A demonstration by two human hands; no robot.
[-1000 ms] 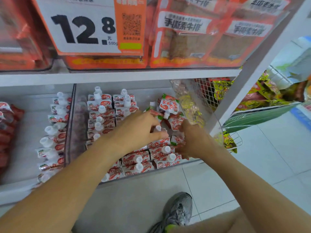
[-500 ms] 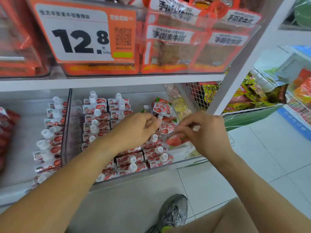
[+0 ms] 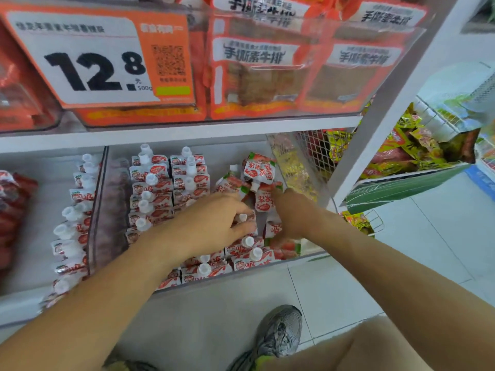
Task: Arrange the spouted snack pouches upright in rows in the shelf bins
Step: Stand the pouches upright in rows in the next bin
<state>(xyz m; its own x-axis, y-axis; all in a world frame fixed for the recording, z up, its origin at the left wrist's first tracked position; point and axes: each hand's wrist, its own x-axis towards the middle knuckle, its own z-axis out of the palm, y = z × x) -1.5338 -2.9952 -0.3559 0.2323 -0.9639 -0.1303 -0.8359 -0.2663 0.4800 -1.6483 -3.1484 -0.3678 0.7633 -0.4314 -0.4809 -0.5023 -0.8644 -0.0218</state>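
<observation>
White-and-red spouted snack pouches [image 3: 160, 180] stand in rows in the clear middle shelf bin [image 3: 105, 210]. A few loose pouches [image 3: 258, 170] lie jumbled at the bin's back right. My left hand [image 3: 214, 223] reaches over the third row, thumb and fingers curled round a white-capped pouch [image 3: 242, 217]. My right hand [image 3: 292, 215] is low in the bin's right side, its fingers curled down on a pouch [image 3: 273, 227]; the fingertips are hidden. Another single row of pouches [image 3: 72, 223] stands in the left bin.
An orange price sign [image 3: 93, 60] and orange snack packs [image 3: 257, 70] fill the shelf above. A wire basket [image 3: 318, 151] and yellow snack bags [image 3: 401, 145] sit to the right. Red packets [image 3: 13, 210] lie at far left. My grey shoe [image 3: 281, 333] is on the tiled floor.
My right hand, which held a red pouch up in front of the bin, has dropped into the bin's right side. My left hand stayed over the rows and moved slightly forward.
</observation>
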